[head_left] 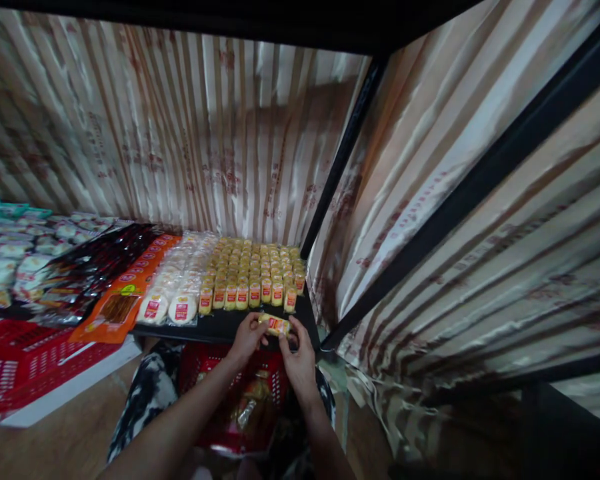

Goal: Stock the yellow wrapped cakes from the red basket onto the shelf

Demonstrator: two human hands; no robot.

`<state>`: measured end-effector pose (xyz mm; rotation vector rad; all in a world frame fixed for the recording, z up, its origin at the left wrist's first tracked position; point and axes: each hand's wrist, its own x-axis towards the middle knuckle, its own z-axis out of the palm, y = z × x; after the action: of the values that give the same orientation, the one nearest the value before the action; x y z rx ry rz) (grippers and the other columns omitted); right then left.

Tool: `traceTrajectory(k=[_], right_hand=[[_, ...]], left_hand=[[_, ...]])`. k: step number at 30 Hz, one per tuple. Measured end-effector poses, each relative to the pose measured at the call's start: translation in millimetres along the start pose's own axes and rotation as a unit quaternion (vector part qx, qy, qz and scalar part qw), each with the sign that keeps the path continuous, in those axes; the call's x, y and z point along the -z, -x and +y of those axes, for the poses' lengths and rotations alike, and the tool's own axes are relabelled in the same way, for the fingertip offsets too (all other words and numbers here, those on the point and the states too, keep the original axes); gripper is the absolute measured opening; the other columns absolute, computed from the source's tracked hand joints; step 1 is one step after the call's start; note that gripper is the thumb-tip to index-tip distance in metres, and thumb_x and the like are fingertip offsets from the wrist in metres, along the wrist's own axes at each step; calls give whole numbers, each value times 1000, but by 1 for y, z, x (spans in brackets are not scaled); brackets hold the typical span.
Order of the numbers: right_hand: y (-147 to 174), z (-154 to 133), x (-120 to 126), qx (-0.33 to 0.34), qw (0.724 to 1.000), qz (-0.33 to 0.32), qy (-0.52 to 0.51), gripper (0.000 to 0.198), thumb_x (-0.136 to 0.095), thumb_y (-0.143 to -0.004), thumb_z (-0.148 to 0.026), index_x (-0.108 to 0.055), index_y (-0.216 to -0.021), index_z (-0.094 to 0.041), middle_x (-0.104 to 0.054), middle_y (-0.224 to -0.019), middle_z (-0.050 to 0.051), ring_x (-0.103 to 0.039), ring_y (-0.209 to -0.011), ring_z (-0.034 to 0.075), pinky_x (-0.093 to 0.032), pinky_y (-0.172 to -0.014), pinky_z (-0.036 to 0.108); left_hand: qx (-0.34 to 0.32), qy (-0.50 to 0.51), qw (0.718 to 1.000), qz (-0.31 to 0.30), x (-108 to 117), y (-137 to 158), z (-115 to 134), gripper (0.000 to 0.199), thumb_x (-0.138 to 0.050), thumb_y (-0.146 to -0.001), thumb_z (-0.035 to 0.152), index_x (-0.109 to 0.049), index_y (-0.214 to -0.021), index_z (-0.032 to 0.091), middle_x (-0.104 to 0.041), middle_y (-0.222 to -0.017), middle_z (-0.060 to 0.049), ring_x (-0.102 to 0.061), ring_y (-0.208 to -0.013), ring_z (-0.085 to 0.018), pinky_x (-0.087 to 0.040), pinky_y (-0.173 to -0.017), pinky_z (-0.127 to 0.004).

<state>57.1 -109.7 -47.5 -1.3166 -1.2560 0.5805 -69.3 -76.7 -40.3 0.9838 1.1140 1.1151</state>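
Observation:
Between my two hands is a small yellow wrapped snack cake (275, 325) with a red and white label, held level at the shelf's front edge. The fingers of my left hand (250, 339) pinch its left end. At its other end, my right hand (298, 350) grips it with thumb and fingers. Just beyond, rows of similar yellow packaged cakes (255, 273) stand on the black shelf (215, 331). Below my forearms, a red basket (215, 357) sits between my legs, with several yellow wrapped packs (253, 407) in it.
Left of the cakes lie round white packaged pastries (183, 309), orange packets (117, 307), dark packets (97, 260) and white packs (30, 270). Another red basket (25, 360) stands at the left. A black metal post (347, 153) and striped plastic sheeting (180, 133) bound the shelf.

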Motion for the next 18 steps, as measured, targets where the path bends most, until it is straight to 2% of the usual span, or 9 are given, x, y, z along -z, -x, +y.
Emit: traceTrajectory(k=[4, 8, 13, 18], right_hand=[[-2, 7, -8, -118, 981, 61, -138, 56, -62, -69, -37, -47, -119, -17, -63, -106, 11, -63, -89, 18, -52, -79, 33], [-3, 15, -10, -189, 962, 63, -188, 52, -66, -64, -40, -51, -107, -15, -67, -89, 6, -65, -79, 18, -53, -77, 33], [-4, 15, -10, -201, 962, 55, -178, 43, -66, -62, -39, -57, -96, -15, -69, -90, 9, -66, -83, 20, -52, -79, 34], [-5, 13, -11, -188, 963, 42, -188, 50, -66, -61, -37, -54, -105, -15, -69, -92, 9, -66, -83, 20, -51, -81, 36]], left_hand=[[33, 38, 999, 10, -2, 13, 2, 46, -71, -58, 45, -40, -81, 19, -62, -63, 2, -55, -44, -8, -33, -37, -15], [55, 34, 998, 24, -10, 22, -1, 45, -73, -60, 38, -39, -81, 19, -62, -70, 3, -55, -44, -6, -33, -38, -14], [53, -8, 998, 15, -24, 27, -3, 25, -63, -72, 25, -44, -85, 17, -56, -65, 6, -54, -47, -5, -35, -41, -14], [51, -94, 994, 1, -32, 25, -2, 9, -52, -77, 20, -49, -84, 16, -54, -60, 5, -53, -50, -8, -37, -44, -16]])
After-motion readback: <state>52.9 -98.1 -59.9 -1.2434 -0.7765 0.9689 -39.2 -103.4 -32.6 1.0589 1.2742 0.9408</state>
